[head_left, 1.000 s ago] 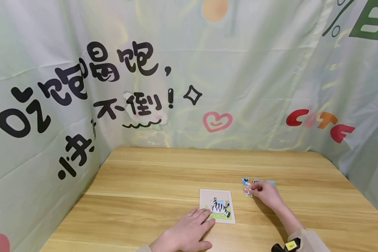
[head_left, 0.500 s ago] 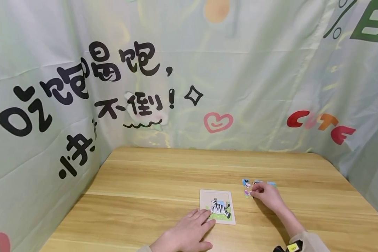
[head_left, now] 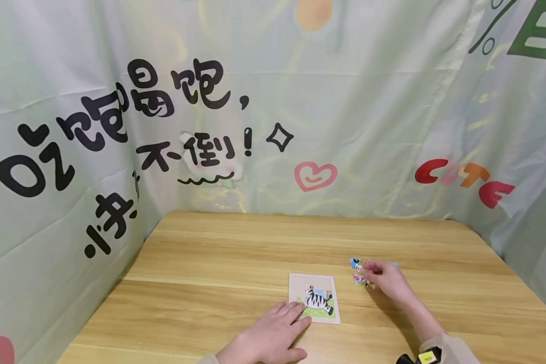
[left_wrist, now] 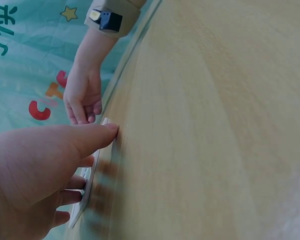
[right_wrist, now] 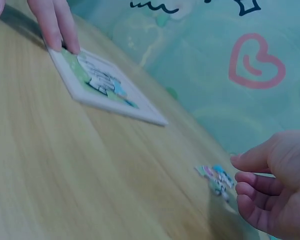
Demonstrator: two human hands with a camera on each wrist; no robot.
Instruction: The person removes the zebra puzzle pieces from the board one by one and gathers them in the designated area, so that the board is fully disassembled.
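Note:
My left hand [head_left: 277, 328] rests with straight fingers on the lower left of a small jigsaw puzzle tray [head_left: 293, 283]. A partly assembled zebra picture [head_left: 317, 299] lies inside its pale border. To the right, my right hand [head_left: 391, 283] hovers low over loose jigsaw pieces, fingers loosely bent. One blue-and-white piece [head_left: 356, 264] and a purple-and-green piece [head_left: 358, 279] lie by its fingertips. In the right wrist view, a small cluster of pieces [right_wrist: 217, 180] sits beside the thumb and index fingertips; a gap separates these, and no piece shows between them.
Another blue piece [head_left: 393, 264] is partly hidden behind the right hand. Everything lies on a wooden table [head_left: 200, 273]. A printed cloth curtain [head_left: 368, 126] surrounds its back and sides. A camera strap [head_left: 420, 357] is on the right wrist.
My left hand and the tray stay put. The right hand's fingertips shift slightly at the pieces, and more of the purple-and-green piece's area shows now.

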